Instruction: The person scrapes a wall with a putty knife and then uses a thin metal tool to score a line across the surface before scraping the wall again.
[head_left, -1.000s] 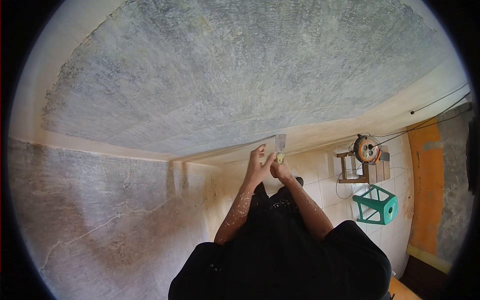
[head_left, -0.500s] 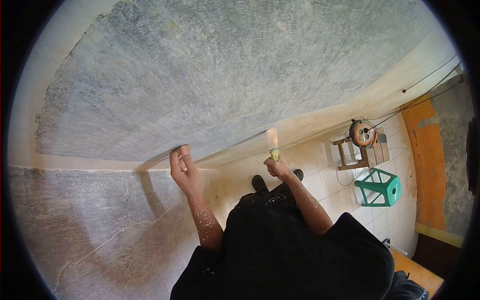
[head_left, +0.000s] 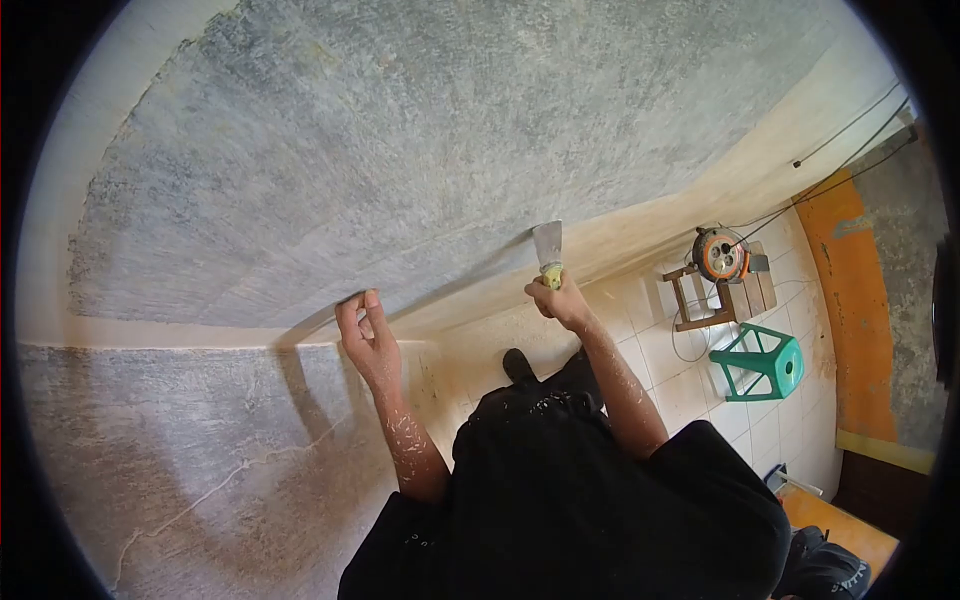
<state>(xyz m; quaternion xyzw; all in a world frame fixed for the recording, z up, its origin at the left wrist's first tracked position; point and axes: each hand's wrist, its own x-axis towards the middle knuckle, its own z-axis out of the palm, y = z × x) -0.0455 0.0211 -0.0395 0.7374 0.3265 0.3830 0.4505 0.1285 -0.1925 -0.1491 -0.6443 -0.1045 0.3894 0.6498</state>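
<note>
My right hand (head_left: 560,300) is closed around the yellowish handle of a scraper (head_left: 547,243). Its flat metal blade points up at the wall, by the lower border of the rough grey area (head_left: 430,150); whether the edge touches cannot be made out. To the left, my left hand (head_left: 368,338) is held up close to the same wall, fingers bent and thumb a little apart, with nothing seen in it. Pale flakes cling to both forearms.
A cable reel (head_left: 722,257) rests on a small wooden stool (head_left: 752,295) at right, beside a green plastic stool (head_left: 765,362). Dark cables (head_left: 845,165) run along the wall. A cap (head_left: 830,570) shows at lower right. The side wall (head_left: 190,430) has a long crack.
My right hand has raised the scraper slightly, and its blade, blurred before, now shows clearly higher on the wall. My left hand has stayed almost still.
</note>
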